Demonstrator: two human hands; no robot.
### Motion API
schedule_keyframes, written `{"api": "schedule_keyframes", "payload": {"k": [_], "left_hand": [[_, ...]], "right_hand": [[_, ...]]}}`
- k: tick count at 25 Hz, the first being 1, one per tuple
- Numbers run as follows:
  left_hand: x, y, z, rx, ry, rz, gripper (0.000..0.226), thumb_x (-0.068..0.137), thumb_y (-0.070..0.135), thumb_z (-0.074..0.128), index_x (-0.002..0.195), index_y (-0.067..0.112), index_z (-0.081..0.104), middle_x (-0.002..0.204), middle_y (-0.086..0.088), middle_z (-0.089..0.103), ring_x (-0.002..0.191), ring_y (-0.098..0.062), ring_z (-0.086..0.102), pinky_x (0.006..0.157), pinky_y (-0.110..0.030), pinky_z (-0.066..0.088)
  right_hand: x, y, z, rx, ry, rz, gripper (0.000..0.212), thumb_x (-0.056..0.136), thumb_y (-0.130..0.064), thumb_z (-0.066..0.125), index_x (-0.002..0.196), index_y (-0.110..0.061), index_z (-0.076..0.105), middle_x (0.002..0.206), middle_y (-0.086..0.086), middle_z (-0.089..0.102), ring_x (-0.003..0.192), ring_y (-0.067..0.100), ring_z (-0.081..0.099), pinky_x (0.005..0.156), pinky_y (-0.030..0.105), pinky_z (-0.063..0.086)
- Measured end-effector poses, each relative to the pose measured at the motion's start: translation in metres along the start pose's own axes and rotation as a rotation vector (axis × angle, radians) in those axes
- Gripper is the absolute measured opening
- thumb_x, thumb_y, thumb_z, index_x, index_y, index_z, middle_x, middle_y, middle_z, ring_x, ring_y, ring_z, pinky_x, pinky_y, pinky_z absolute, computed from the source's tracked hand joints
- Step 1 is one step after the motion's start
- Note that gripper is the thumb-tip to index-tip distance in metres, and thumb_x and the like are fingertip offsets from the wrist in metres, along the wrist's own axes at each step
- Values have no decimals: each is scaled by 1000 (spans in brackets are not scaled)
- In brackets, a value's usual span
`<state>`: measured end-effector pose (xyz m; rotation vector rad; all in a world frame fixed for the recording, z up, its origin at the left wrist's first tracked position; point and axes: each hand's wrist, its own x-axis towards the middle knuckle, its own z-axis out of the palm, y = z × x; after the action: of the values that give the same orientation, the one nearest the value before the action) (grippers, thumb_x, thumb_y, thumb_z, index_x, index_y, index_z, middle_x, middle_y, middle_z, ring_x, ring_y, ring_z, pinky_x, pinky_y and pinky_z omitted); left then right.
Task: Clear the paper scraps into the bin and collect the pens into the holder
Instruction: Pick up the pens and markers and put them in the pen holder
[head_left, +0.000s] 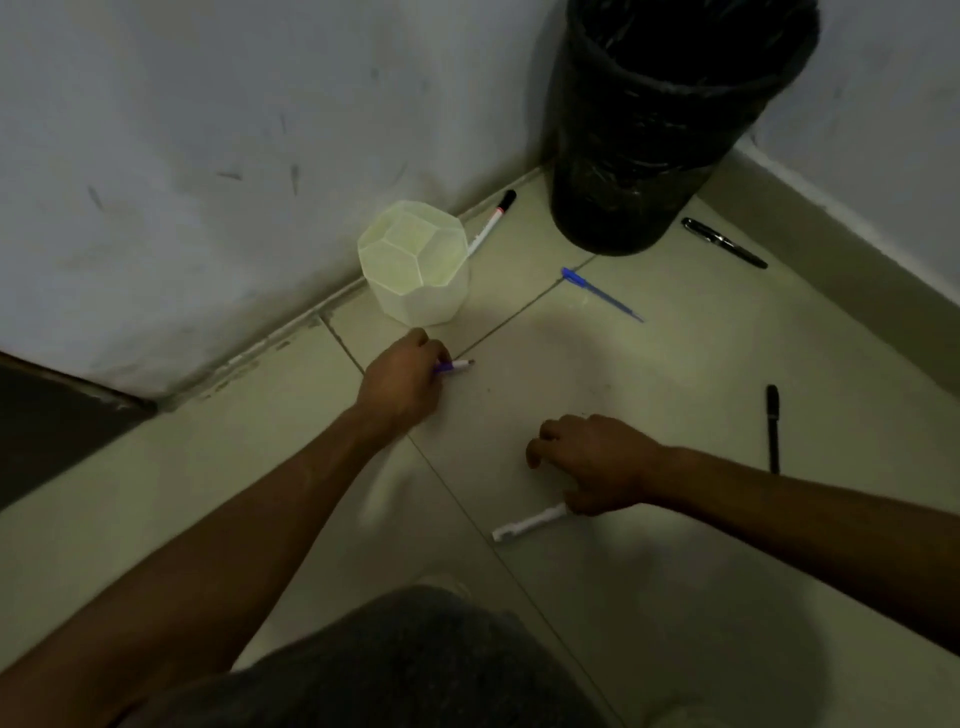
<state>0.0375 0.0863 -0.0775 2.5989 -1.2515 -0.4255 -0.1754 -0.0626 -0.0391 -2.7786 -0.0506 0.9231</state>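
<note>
The left hand (402, 382) has its grip clamped on a purple pen (454, 366), long axis level, tip pointing right, just below the pale holder (415, 265). The right hand (597, 462) rests curled over a white pen (527, 525) on the floor (675, 597); I cannot tell whether it grasps it. The black bin (670, 124) stands in the corner.

Before you: smooth, faintly glossy floor tiles (675, 364); a translucent plastic holder (415, 270); a crinkled glossy plastic liner on the bin (649, 130); a scuffed matt wall (208, 130).
</note>
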Motion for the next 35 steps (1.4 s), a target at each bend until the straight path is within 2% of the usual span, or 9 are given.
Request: {"api": "schedule_keyframes", "payload": {"k": [4,6,10,12,15,20,24,30,35], "left_hand": [[-9,27,-15,-358,168,56,25,83,13,64,107,16,61,99,-3,64,78,-18,59,71,-28,53],[-12,35,-33,-545,314,45,25,88,12,61,113,15,62,97,-2,67,75,-12,57,68,-12,48],[2,19,-85,-987,512,-101,29,97,30,51,123,26,63,103,2,64,79,-13,56,63,-23,50],[14,7,-108,-1087,577,-123,27,98,22,52,122,22,64,102,-2,65,79,-20,59,64,-27,56],[35,-11,-127,-998,651,-112,25,94,20,58,117,22,67,100,-2,69,90,-23,66,81,-41,60],[49,-31,-124,-786,623,-108,26,89,13,64,115,17,65,97,3,69,83,-11,68,76,-37,60],[46,-36,-116,-716,576,6,31,89,5,62,117,18,56,95,-3,69,79,-9,71,69,-23,59],[51,-39,-97,-568,504,-45,16,90,22,65,105,17,65,100,1,73,92,-7,68,71,-12,55],[51,-34,-97,-401,495,-92,29,82,29,74,109,19,69,106,3,65,84,-9,61,66,-11,48]], "right_hand": [[-2,4,26,-99,28,-46,25,91,-28,57,114,-18,54,114,6,54,101,29,56,70,38,46],[2,5,13,42,84,-34,20,93,-29,56,111,-19,59,111,3,57,98,24,59,76,41,53],[15,-1,-72,602,640,47,21,85,-31,71,104,-20,70,97,-6,68,79,6,66,71,25,59],[25,-11,-120,869,818,50,23,82,-27,76,102,-16,73,90,-4,73,74,8,70,65,24,60],[55,-19,-174,973,972,11,24,82,-25,76,100,-9,72,86,0,75,73,10,72,64,27,60],[107,-25,-190,731,962,119,26,84,-26,75,107,-15,67,89,-7,69,69,-2,65,63,6,50],[131,-28,-176,541,909,134,29,85,-22,74,111,-16,65,105,5,73,85,17,70,80,29,59],[136,-23,-161,507,757,158,31,85,-18,73,115,-10,70,114,8,71,99,21,68,99,33,52],[111,-7,-154,478,724,139,49,83,-25,75,129,-17,61,123,5,61,87,11,61,86,28,54]]}}
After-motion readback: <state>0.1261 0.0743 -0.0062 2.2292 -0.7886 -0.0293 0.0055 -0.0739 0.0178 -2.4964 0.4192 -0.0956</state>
